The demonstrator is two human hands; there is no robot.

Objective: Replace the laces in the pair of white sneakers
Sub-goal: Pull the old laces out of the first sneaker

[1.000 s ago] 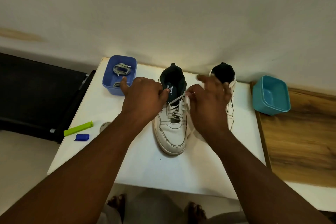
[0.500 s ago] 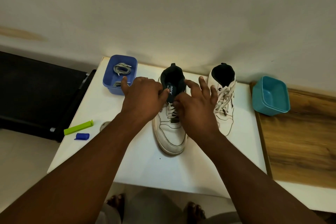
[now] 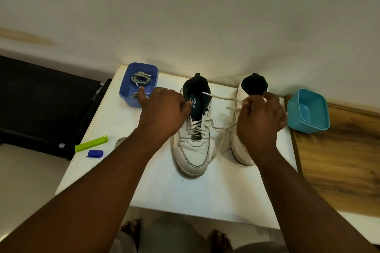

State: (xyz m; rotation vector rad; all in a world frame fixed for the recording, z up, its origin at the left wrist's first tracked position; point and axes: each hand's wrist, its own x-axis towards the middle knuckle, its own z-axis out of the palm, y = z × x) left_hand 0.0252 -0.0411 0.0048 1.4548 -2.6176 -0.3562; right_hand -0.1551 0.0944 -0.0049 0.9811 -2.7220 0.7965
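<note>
Since half a second ago the right hand (image 3: 260, 121) has swung away from the left sneaker (image 3: 194, 139) to above the right sneaker (image 3: 243, 129), drawing the white lace (image 3: 221, 127) out sideways with it. Its fingers (image 3: 247, 104) are curled round that lace, which runs from them back across the gap to the eyelets of the left sneaker; 1 loose end with its tip lies over the dark tongue, and another strand trails down between the 2 shoes. The left hand (image 3: 164, 112) has stayed put: its thumb presses on the tongue of the left sneaker and its fingers bend over the collar on the far side, holding the shoe steady, with 1 finger lifted toward the blue bin (image 3: 127, 88).

Both sneakers stand side by side on the white table (image 3: 164, 189), toes toward the person, the right one partly hidden by the right hand. The blue bin at the table's far left corner holds grey laces (image 3: 140, 79). A teal bin (image 3: 308, 112) sits just right of the right hand, on a wooden surface (image 3: 345, 170). Near the table's left edge lie a green clip (image 3: 91, 144) and a small blue piece (image 3: 95, 153).
</note>
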